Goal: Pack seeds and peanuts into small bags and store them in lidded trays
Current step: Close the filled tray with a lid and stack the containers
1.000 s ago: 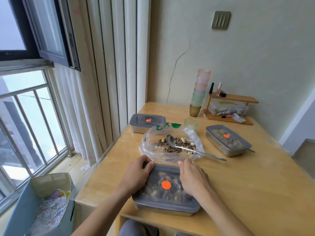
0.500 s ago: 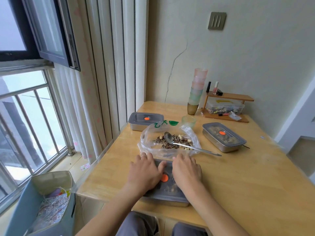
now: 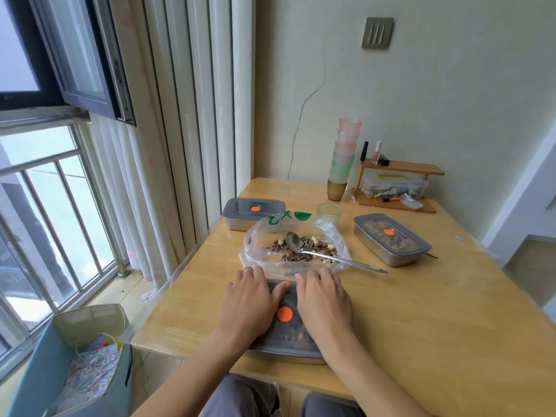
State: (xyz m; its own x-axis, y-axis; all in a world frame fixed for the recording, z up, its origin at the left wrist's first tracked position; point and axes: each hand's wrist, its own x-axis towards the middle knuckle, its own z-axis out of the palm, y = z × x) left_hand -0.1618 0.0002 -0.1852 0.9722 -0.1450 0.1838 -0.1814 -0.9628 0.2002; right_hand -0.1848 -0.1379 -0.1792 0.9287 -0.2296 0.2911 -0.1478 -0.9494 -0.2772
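Wooden table (image 3: 421, 311) beside the barred window (image 3: 45, 221) fills your view, and at its near edge sits a lidded tray (image 3: 285, 344) with both your hands flat on the grey lid, fingers straight and gripping nothing, left hand (image 3: 249, 305) and right hand (image 3: 323, 299) either side of the orange dot (image 3: 284, 314). Just beyond your fingertips lies an open plastic bag (image 3: 258, 254) of seeds and peanuts (image 3: 301, 252) with a spoon (image 3: 331, 256) resting in them; two more closed trays stand farther back, one at the left (image 3: 254, 213), one at the right (image 3: 391, 239)

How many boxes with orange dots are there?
3: one grey-lidded steel tray under the left hand and right hand, one far left by the curtain, one right of the metal spoon.
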